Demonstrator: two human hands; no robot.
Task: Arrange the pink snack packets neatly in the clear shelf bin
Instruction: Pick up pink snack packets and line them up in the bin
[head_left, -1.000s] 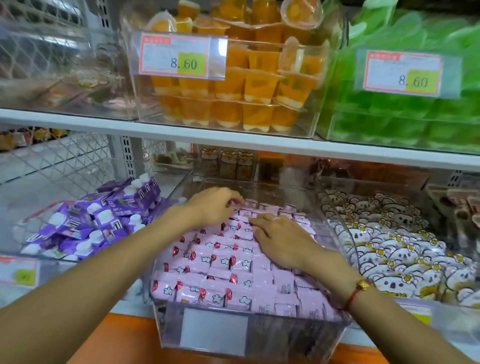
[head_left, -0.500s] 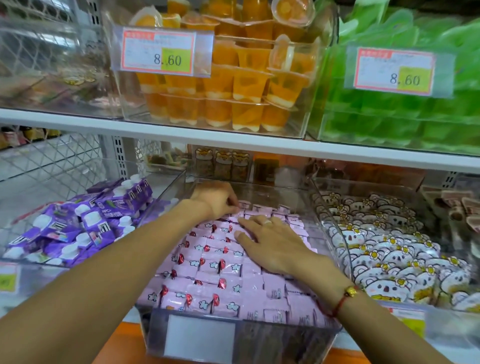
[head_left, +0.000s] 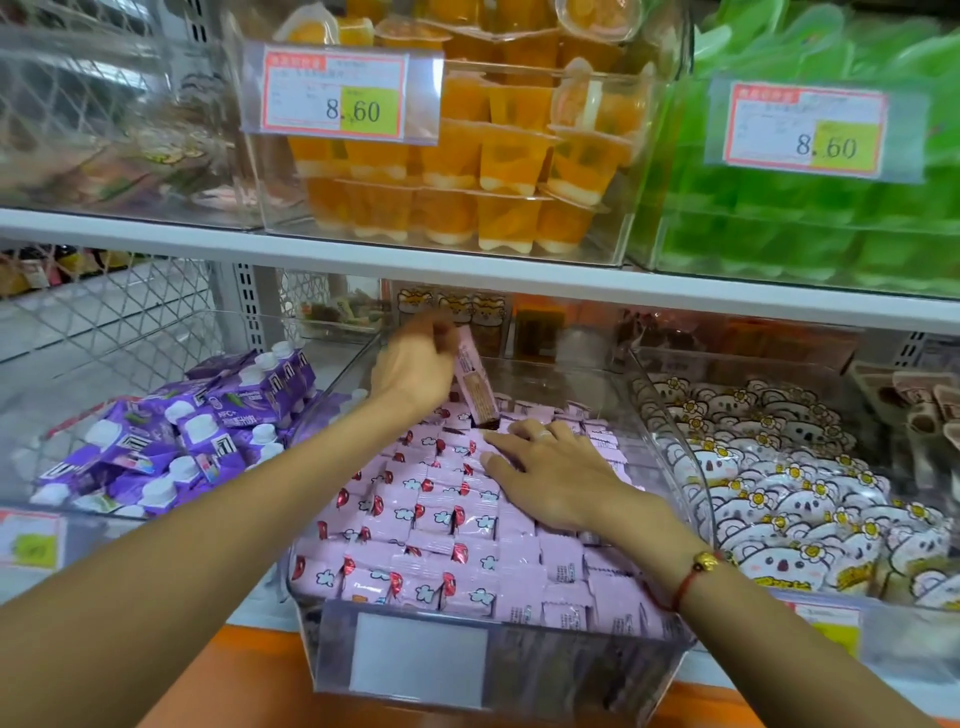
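- the left hand is reaching to the back of the clear plastic shelf bin and is pinching one raised pink snack packet between curled fingers and thumb; the fingertips are blurred.
- that raised packet is standing nearly upright, tilted a little, with its lower end down among the packets at the back of the bin.
- the right hand is lying palm down on the rows of small pink foil snack packets, fingers straight and slightly spread, pressing flat and gripping nothing; its fingertips are sitting just beside the foot of the raised packet.
- a red cord bracelet with a gold bead is sitting on the right wrist, and a pale ring is showing on one finger.
- the pink packets are filling the bin in overlapping rows, printed faces to the left, plain backs to the right.
- a blank white label holder is sitting on the bin's front wall.
- a neighbouring clear bin on the left is holding purple spouted pouches with white caps.
- the bin on the right is holding white koala-face snack packets with yellow flowers.
- on the upper white shelf, a clear bin of orange jelly cups is carrying a red-bordered price tag reading 8.60, and beside it green jelly packs are carrying a matching second price tag.
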